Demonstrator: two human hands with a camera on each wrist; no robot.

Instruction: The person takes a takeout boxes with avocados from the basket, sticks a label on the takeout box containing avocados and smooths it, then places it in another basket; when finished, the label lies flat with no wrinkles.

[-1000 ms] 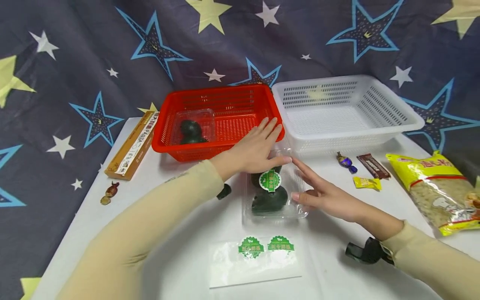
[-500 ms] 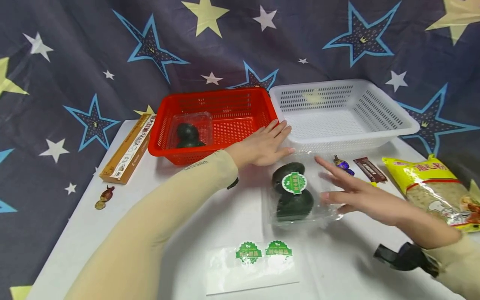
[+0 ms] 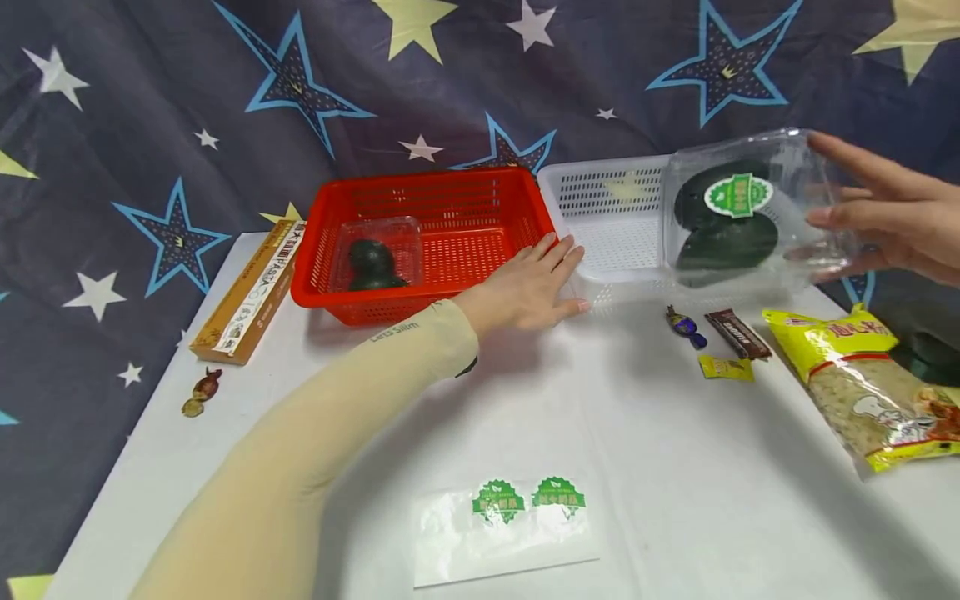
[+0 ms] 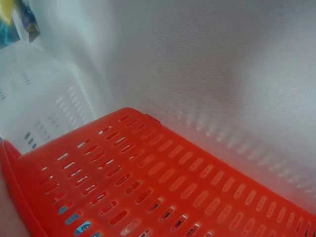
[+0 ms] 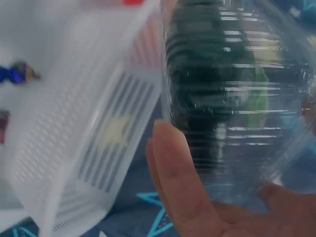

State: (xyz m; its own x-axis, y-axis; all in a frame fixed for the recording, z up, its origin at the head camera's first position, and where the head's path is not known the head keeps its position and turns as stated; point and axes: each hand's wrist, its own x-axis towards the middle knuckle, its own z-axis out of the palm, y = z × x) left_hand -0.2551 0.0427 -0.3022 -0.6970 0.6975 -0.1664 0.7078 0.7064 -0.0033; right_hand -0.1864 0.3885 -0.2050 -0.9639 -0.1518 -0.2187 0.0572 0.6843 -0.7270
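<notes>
High over the right part of the white basket (image 3: 611, 271), my right hand (image 3: 892, 208) grips a clear plastic box (image 3: 787, 158) by its right side. Inside the box are two dark green, avocado-like fruits (image 3: 727, 242), and a green and white round sticker (image 3: 738, 196) is on its top. The right wrist view shows the fingers (image 5: 175, 173) pressed along the ribbed box wall. My left hand (image 3: 528, 287) lies with straight fingers at the front right corner of the red basket (image 3: 360, 298). In that basket sits another clear box (image 3: 411, 237) with dark green fruits.
A sheet with two green stickers (image 3: 502, 550) lies at the front. Small wrapped candies (image 3: 682, 325) and a brown bar (image 3: 738, 333) lie before the white basket. A yellow-topped bag (image 3: 855, 392) is at right, a pasta box (image 3: 251, 292) and a red-wrapped candy (image 3: 206, 387) at left.
My right hand has lifted the stickered box off the table and carried it right and back, over the white basket. My left hand has shifted slightly right, off the box, and stays by the red basket.
</notes>
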